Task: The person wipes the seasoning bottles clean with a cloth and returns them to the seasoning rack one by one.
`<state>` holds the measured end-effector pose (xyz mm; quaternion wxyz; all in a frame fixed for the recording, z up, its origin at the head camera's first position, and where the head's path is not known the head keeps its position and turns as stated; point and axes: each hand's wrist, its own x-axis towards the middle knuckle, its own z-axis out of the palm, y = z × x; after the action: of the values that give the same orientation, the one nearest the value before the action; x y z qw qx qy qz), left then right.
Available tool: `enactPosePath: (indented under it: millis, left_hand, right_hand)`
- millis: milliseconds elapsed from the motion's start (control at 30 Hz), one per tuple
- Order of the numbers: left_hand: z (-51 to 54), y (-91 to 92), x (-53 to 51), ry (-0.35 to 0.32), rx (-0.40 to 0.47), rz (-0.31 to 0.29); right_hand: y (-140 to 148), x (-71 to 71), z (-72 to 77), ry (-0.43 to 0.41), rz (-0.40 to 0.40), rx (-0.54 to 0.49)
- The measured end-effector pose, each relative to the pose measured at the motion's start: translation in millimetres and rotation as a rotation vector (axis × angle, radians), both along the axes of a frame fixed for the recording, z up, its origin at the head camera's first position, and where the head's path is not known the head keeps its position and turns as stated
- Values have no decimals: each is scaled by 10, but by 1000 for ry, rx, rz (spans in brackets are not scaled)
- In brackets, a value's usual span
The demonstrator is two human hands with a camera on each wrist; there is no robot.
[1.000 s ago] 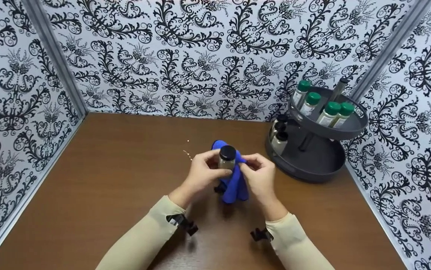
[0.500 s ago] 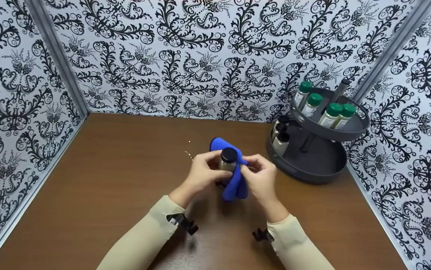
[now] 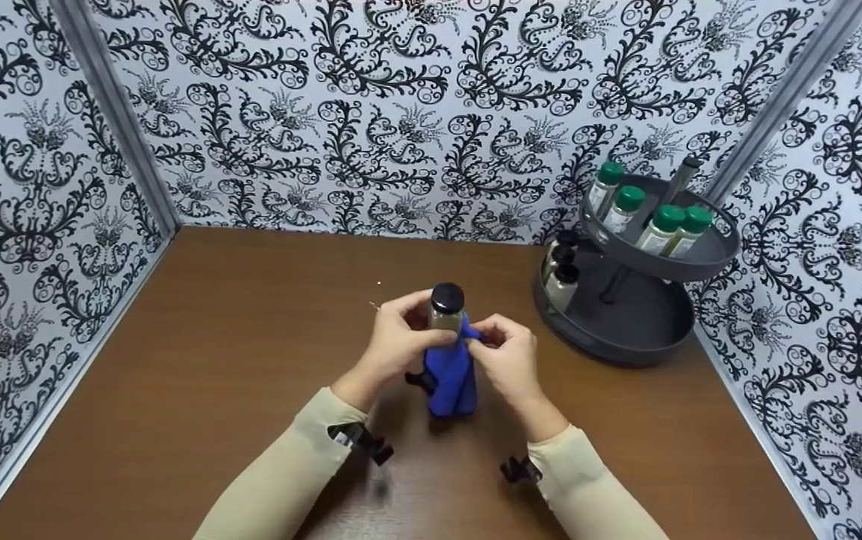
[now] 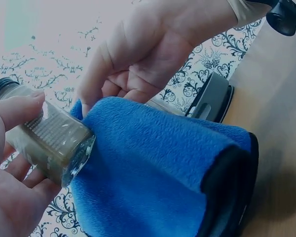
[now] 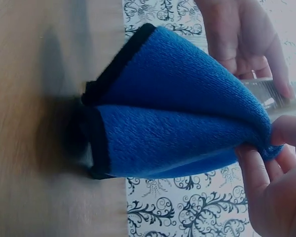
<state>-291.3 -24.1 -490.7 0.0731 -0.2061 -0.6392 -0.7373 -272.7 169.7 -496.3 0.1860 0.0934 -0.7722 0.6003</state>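
My left hand (image 3: pixel 393 337) grips a glass spice jar (image 3: pixel 447 319) with a black cap, raised above the brown table. Tan contents and a printed label show through the jar (image 4: pixel 52 133) in the left wrist view. A blue microfiber cloth (image 3: pixel 447 379) with black edging hangs folded beside the jar. My right hand (image 3: pixel 509 356) pinches the cloth's upper part between thumb and fingers. In the right wrist view the cloth (image 5: pixel 182 133) covers part of the jar. A dark object (image 3: pixel 421 381) shows beside the cloth's lower part, its kind unclear.
At the right stands a dark grey two-tier round stand (image 3: pixel 648 337). Several green-capped jars (image 3: pixel 657 229) sit on its upper tier, and black-capped jars (image 3: pixel 562 289) on the lower. White crumbs (image 3: pixel 375 304) lie on the table (image 3: pixel 273 300). Patterned walls (image 3: pixel 370 112) enclose it.
Both hands have shifted slightly left with the jar and cloth. The cloth's upper flap, which stood up behind the jar, is now lower and mostly hidden.
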Motion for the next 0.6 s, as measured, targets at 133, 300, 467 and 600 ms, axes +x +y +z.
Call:
enactPosePath:
  millis: [133, 300, 467, 600]
  left_hand:
    - [-88, -14, -75, 2, -5, 1]
    - [-296, -52, -230, -48, -20, 46]
    - [-514, -124, -372, -72, -130, 119]
    - [-631, -174, -446, -65, -221, 149]
  right_hand:
    - [74, -59, 3, -34, -19, -41]
    - [208, -133, 46, -36, -99, -161]
    - [366, -198, 139, 33, -165, -299]
    - [461, -234, 228, 77, -192, -369]
